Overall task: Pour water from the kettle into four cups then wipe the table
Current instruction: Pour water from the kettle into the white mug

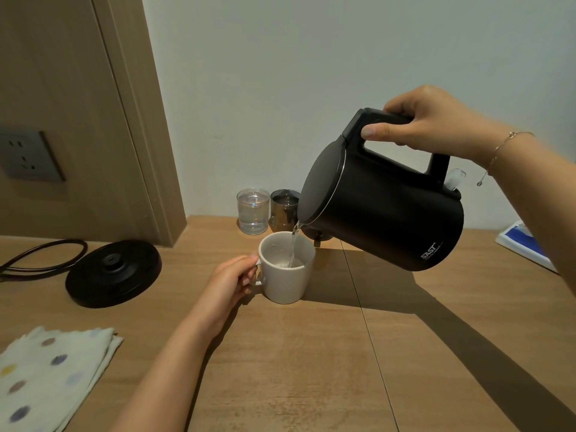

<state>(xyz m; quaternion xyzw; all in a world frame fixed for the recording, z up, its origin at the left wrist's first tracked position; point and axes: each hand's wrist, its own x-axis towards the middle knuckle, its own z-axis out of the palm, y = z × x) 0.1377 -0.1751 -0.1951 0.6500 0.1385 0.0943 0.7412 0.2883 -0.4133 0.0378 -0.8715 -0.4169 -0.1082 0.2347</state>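
My right hand [433, 123] grips the handle of a black kettle [383, 210], tilted left with its spout down. A thin stream of water runs into a white mug [285, 275] standing on the wooden table [311, 369]. My left hand [232, 280] holds the mug by its handle. Behind the mug, near the wall, stand a clear glass [252, 211] filled with water and a dark glass [284, 208], partly hidden by the kettle. A folded white cloth with coloured dots [46, 375] lies at the table's front left.
The kettle's round black base [113, 272] sits at the left with its cord [43, 255] running off the left edge. A wall socket [29, 155] is on the wooden panel at left. A blue and white item [526, 244] lies at the right edge.
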